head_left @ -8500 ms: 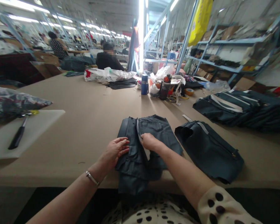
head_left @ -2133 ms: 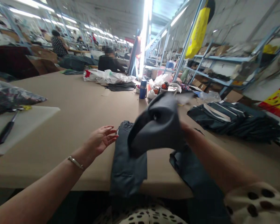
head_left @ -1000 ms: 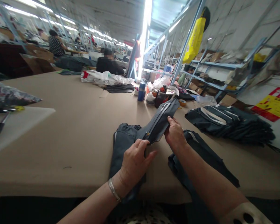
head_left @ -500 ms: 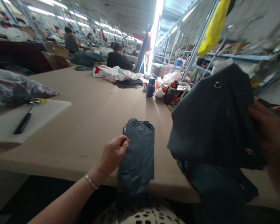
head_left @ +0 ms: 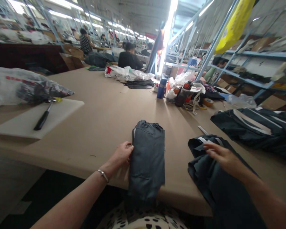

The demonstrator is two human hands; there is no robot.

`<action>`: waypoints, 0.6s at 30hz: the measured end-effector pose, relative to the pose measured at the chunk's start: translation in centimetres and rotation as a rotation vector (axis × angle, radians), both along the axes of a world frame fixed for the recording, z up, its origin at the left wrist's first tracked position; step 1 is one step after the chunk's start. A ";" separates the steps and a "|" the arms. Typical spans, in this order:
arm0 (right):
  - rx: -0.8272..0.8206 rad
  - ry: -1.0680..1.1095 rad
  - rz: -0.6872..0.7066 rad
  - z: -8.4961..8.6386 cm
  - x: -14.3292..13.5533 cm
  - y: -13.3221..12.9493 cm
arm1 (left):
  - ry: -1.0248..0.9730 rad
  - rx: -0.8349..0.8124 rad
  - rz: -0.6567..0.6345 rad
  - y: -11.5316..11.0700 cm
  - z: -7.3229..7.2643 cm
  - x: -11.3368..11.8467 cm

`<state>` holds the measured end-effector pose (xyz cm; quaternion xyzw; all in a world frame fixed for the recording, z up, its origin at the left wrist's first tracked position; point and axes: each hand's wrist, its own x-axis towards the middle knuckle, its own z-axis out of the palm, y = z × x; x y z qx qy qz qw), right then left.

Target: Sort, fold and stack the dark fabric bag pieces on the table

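Observation:
A folded dark grey cloth piece (head_left: 149, 152) with a gathered top end lies before me and hangs over the table's front edge. My left hand (head_left: 124, 154) is closed at its left edge, thumb and fingers pinching the cloth. Over on the right, my right hand (head_left: 225, 157) rests with its fingers stretched out on a loose pile of dark grey cloth (head_left: 202, 168). White strips show among the folds there. Part of this pile also drops over the front edge, and my right forearm covers some of it.
A hammer (head_left: 43, 119) lies on a white board (head_left: 62, 111), with a filled plastic bag (head_left: 21, 86) behind. A blue bottle (head_left: 161, 88), a dark bottle (head_left: 183, 93) and a tape roll (head_left: 207, 102) stand or lie farther back. Folded dark cloth (head_left: 252, 127) occupies the right side.
My right hand has let go of the raised dark cloth with metal eyelets and come down left onto the pile. My left hand stays at the folded piece's edge. The view has shifted.

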<state>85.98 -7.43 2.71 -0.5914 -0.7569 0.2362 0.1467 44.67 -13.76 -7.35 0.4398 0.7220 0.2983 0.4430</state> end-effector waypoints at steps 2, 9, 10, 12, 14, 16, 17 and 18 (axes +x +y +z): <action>-0.004 0.019 0.315 -2.7 -8.9 -1.0 | 0.007 -0.042 -0.023 0.6 -0.1 0.0; 0.192 -0.285 0.278 -11.1 -22.5 -2.1 | 0.358 -0.006 -0.131 2.8 0.9 -1.0; 0.207 -0.301 0.263 -11.6 -22.3 -1.9 | 0.427 0.018 -0.149 3.1 1.1 -1.0; 0.210 -0.304 0.208 -11.7 -21.6 -1.1 | 0.546 0.055 -0.182 3.5 1.5 -0.5; 0.184 -0.322 0.121 -10.9 -21.0 0.0 | 0.633 0.066 -0.206 3.7 1.7 0.3; 0.135 -0.368 0.075 -9.7 -21.0 0.9 | 0.692 0.058 -0.221 3.9 1.8 1.2; 0.111 -0.394 0.078 -9.1 -21.2 1.3 | 0.711 0.050 -0.225 4.0 1.8 1.7; 0.091 -0.417 0.092 -8.5 -21.6 1.6 | 0.723 0.043 -0.231 4.1 1.8 2.2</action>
